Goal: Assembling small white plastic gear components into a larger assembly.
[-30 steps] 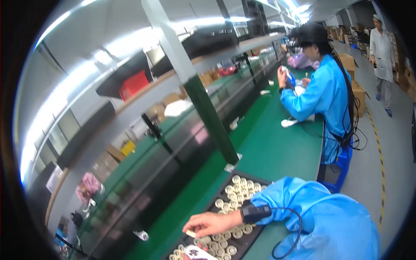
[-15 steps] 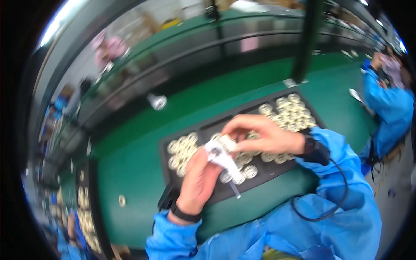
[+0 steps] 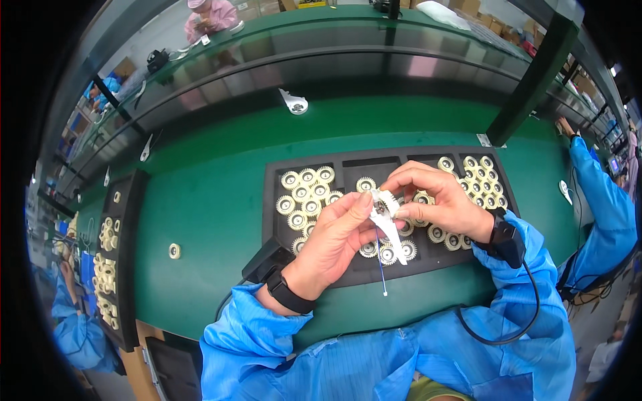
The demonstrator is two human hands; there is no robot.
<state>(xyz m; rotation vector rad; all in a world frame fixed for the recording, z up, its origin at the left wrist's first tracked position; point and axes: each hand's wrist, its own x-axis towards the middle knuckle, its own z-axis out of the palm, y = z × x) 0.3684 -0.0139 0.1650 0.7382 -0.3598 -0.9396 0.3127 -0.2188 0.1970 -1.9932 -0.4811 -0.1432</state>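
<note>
Stretching before you, the green table carries a black compartmented tray. Over the tray's middle are your left hand and right hand: the left grip clasps a white tapered plastic housing, the right pinches a cream toothed gear at its broad end. Left of the tray lies a lone cream ring.

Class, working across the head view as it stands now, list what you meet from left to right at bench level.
Narrow tray, lone gear, left hand, held white part, right hand, co-worker's blue sleeve.
</note>
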